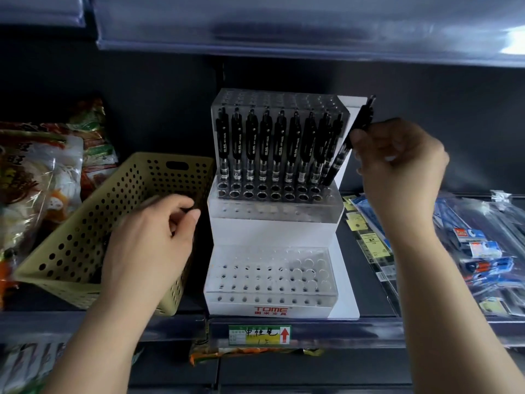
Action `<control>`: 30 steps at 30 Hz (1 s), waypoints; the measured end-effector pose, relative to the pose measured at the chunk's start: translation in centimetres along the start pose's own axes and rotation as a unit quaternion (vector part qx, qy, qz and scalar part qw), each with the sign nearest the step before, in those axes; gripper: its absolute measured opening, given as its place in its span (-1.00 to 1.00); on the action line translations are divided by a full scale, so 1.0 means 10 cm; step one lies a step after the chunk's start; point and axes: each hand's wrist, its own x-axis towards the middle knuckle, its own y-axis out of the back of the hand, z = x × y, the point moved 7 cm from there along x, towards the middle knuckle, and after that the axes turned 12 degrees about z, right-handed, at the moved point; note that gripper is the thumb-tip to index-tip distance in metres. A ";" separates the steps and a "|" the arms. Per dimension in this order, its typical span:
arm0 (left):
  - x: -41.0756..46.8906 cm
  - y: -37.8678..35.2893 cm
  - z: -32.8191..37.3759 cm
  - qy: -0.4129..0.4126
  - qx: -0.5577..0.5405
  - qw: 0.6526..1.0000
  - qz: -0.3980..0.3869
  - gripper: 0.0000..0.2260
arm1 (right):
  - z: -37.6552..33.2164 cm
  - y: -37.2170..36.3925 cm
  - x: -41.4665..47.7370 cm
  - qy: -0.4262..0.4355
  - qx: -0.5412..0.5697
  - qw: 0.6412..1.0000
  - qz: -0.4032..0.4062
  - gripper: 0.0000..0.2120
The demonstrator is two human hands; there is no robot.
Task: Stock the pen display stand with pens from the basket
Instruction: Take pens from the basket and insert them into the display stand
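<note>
A black pen (339, 160) leans pinched in the right hand (397, 163), tip below the grip at the stand's (272, 231) middle tier, beside standing pens (267, 149). The left hand (159, 231) curls over the basket (85, 211); whether it holds anything is unclear.

One basket (93, 217), one stand (270, 231), left hand (153, 237), right hand (403, 166), held pen (360, 118), eight-plus stocked pens (265, 137).

stand (270, 231): middle tier part-filled | black pens (265, 143): upright | basket (85, 223): tilted, left

Clear glossy plastic stand (272, 214), perforated basket (93, 223)
</note>
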 end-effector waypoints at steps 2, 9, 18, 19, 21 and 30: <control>0.00 -0.06 -0.13 0.013 0.054 0.997 -0.048 -0.72 | 0.01 -0.05 -0.03 0.016 -0.035 0.999 -0.019 -0.88; -0.08 -0.23 -0.33 0.064 0.117 0.975 -0.177 -0.65 | -0.03 -0.16 -0.08 0.049 -0.090 0.993 -0.054 -0.88; -0.09 -0.28 -0.37 0.058 0.128 0.971 -0.194 -0.69 | 0.01 -0.21 -0.06 0.062 -0.117 0.987 -0.090 -0.86; -0.09 -0.29 -0.37 0.058 0.125 0.971 -0.193 -0.69 | 0.02 -0.21 -0.06 0.055 -0.117 0.987 -0.093 -0.87; -0.09 -0.29 -0.37 0.056 0.118 0.973 -0.192 -0.72 | 0.06 -0.21 -0.06 0.046 -0.119 0.987 -0.097 -0.87; -0.17 -0.32 -0.52 0.124 0.022 0.958 -0.258 -0.78 | -0.54 -0.07 -0.26 0.147 0.002 0.989 0.033 -0.78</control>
